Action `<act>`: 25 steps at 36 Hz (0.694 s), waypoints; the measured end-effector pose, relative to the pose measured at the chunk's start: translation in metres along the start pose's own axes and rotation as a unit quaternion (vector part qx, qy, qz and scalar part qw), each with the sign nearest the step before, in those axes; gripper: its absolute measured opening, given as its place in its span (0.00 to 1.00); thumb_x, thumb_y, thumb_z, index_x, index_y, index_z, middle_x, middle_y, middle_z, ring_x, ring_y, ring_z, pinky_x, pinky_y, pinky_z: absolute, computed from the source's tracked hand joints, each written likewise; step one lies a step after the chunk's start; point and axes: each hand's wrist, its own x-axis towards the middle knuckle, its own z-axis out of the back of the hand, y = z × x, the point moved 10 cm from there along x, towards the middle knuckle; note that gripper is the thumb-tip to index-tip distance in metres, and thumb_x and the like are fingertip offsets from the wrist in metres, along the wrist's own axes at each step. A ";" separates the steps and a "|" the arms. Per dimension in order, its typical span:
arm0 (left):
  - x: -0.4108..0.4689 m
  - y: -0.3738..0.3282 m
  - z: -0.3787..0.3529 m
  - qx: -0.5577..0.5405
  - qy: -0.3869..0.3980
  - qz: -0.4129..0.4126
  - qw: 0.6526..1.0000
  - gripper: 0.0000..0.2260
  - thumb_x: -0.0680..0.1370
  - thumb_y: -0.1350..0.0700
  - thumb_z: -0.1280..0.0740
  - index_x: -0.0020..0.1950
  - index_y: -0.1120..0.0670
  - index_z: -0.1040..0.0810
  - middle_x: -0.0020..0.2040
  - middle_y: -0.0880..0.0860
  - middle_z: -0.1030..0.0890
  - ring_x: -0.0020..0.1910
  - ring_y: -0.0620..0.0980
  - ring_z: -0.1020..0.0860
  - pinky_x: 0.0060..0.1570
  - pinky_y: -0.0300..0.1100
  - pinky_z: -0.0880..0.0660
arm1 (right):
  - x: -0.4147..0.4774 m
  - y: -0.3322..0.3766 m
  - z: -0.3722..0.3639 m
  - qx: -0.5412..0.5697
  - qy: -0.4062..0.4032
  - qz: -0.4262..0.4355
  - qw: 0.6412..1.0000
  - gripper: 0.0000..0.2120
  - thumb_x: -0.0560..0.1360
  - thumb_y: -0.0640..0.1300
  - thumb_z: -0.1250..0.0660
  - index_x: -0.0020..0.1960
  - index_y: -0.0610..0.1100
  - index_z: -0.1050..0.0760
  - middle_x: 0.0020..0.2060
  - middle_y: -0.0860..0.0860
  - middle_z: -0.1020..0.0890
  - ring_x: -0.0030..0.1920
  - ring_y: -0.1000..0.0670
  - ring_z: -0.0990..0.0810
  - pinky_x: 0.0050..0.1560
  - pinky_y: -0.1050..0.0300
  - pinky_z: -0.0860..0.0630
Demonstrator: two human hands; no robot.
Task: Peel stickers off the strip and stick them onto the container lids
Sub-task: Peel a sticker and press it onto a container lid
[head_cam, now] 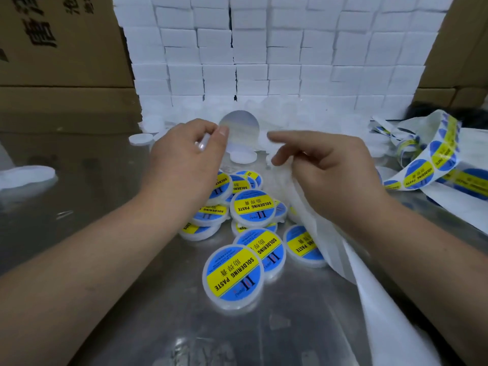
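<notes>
My left hand [190, 151] pinches a round sticker [241, 130] by its left edge, its pale back side facing me, held up over the pile. My right hand [317, 159] is beside it, index finger stretched toward the sticker, other fingers curled on the white backing strip [330, 233] that trails down to the lower right. Below the hands lie several white round containers with blue and yellow "SOLDERING PASTE" stickers on their lids [233, 273]. Plain white lids [242, 156] lie just beyond the hands.
A wall of stacked white boxes [277, 56] stands at the back, cardboard cartons [58, 48] on both sides. A sticker strip with unpeeled blue and yellow stickers [433, 165] lies tangled at the right. A white lid [26, 175] sits at the left on the shiny metal table [92, 196].
</notes>
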 end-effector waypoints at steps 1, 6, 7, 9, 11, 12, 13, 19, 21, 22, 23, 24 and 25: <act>0.000 -0.001 0.000 0.003 0.001 -0.005 1.000 0.08 0.78 0.47 0.41 0.43 0.45 0.25 0.38 0.45 0.25 0.42 0.47 0.28 0.41 0.40 0.36 | -0.001 0.002 -0.003 0.004 0.010 0.002 1.000 0.23 0.67 0.33 0.45 0.52 0.56 0.23 0.36 0.65 0.22 0.28 0.66 0.27 0.30 0.76 0.35; -0.004 -0.015 0.001 0.049 -0.003 -0.067 0.997 0.08 0.76 0.42 0.42 0.46 0.43 0.28 0.47 0.47 0.26 0.43 0.40 0.31 0.40 0.35 0.40 | -0.001 -0.010 0.001 0.051 0.005 -0.083 0.995 0.18 0.68 0.34 0.40 0.32 0.56 0.23 0.26 0.59 0.20 0.25 0.63 0.27 0.26 0.75 0.37; -0.005 -0.018 0.002 0.056 -0.006 -0.080 0.995 0.09 0.74 0.41 0.43 0.47 0.43 0.27 0.48 0.46 0.27 0.44 0.39 0.32 0.40 0.34 0.40 | -0.002 -0.012 0.001 0.063 0.006 -0.099 0.993 0.14 0.68 0.38 0.39 0.31 0.55 0.22 0.27 0.54 0.20 0.23 0.61 0.29 0.23 0.74 0.39; -0.006 -0.024 0.003 0.067 -0.011 -0.098 0.993 0.14 0.73 0.41 0.44 0.50 0.45 0.25 0.49 0.45 0.28 0.45 0.38 0.33 0.40 0.33 0.41 | -0.003 -0.013 -0.001 0.079 0.014 -0.117 0.990 0.10 0.66 0.46 0.40 0.31 0.50 0.20 0.29 0.49 0.19 0.22 0.60 0.30 0.22 0.73 0.39; -0.008 -0.028 0.004 0.080 -0.017 -0.116 0.990 0.17 0.73 0.41 0.43 0.54 0.47 0.23 0.49 0.44 0.30 0.46 0.38 0.33 0.41 0.33 0.40 | -0.005 -0.014 -0.004 0.094 0.022 -0.128 0.987 0.15 0.67 0.51 0.41 0.32 0.46 0.20 0.28 0.51 0.19 0.25 0.62 0.28 0.26 0.74 0.37; -0.009 -0.030 0.004 0.087 -0.018 -0.124 0.988 0.18 0.73 0.41 0.42 0.55 0.48 0.23 0.49 0.43 0.30 0.47 0.39 0.33 0.42 0.33 0.40 | -0.005 -0.015 -0.005 0.104 0.020 -0.138 0.985 0.17 0.68 0.54 0.42 0.32 0.46 0.20 0.27 0.53 0.19 0.28 0.63 0.27 0.29 0.74 0.36; -0.009 -0.032 0.004 0.094 -0.018 -0.132 0.987 0.18 0.72 0.42 0.41 0.56 0.49 0.22 0.50 0.43 0.30 0.47 0.38 0.33 0.43 0.33 0.40 | -0.005 -0.018 -0.005 0.115 0.016 -0.149 0.982 0.19 0.69 0.55 0.43 0.32 0.46 0.20 0.27 0.54 0.20 0.29 0.63 0.26 0.31 0.74 0.35; -0.011 -0.040 0.004 0.098 -0.015 -0.163 0.982 0.19 0.69 0.42 0.35 0.55 0.51 0.21 0.50 0.43 0.31 0.48 0.36 0.35 0.44 0.31 0.40 | -0.006 -0.028 0.001 0.140 -0.024 -0.192 0.971 0.18 0.74 0.52 0.36 0.29 0.44 0.22 0.32 0.57 0.18 0.34 0.63 0.23 0.31 0.71 0.31; -0.012 -0.041 0.004 0.100 -0.013 -0.169 0.980 0.19 0.68 0.42 0.33 0.54 0.51 0.21 0.49 0.44 0.30 0.47 0.35 0.35 0.44 0.32 0.39 | -0.006 -0.028 0.001 0.136 -0.028 -0.196 0.971 0.17 0.73 0.48 0.34 0.26 0.48 0.23 0.30 0.56 0.18 0.31 0.62 0.25 0.27 0.70 0.33; -0.012 -0.041 0.003 0.103 -0.011 -0.172 0.980 0.19 0.67 0.42 0.31 0.54 0.51 0.21 0.49 0.44 0.30 0.47 0.35 0.35 0.44 0.32 0.39 | -0.005 -0.028 0.001 0.136 -0.028 -0.199 0.970 0.16 0.72 0.46 0.33 0.25 0.49 0.23 0.28 0.57 0.20 0.28 0.62 0.27 0.25 0.70 0.34; -0.012 -0.040 0.002 0.107 -0.008 -0.172 0.979 0.20 0.67 0.42 0.29 0.54 0.51 0.21 0.49 0.43 0.30 0.47 0.34 0.35 0.43 0.32 0.40 | -0.005 -0.027 0.001 0.138 -0.028 -0.200 0.970 0.16 0.71 0.44 0.34 0.25 0.50 0.23 0.26 0.58 0.21 0.25 0.62 0.28 0.24 0.71 0.35; -0.011 -0.038 0.001 0.113 -0.006 -0.168 0.979 0.19 0.67 0.43 0.28 0.54 0.50 0.22 0.50 0.43 0.31 0.47 0.34 0.36 0.43 0.32 0.40 | -0.004 -0.027 0.001 0.140 -0.026 -0.201 0.969 0.15 0.71 0.41 0.34 0.27 0.50 0.23 0.24 0.59 0.22 0.23 0.63 0.29 0.23 0.72 0.37; -0.010 -0.035 0.000 0.119 -0.003 -0.160 0.980 0.19 0.67 0.43 0.28 0.55 0.49 0.22 0.50 0.42 0.31 0.47 0.33 0.37 0.42 0.32 0.41 | -0.004 -0.028 0.000 0.138 -0.024 -0.201 0.970 0.14 0.72 0.40 0.34 0.29 0.50 0.23 0.23 0.59 0.23 0.22 0.63 0.30 0.22 0.73 0.38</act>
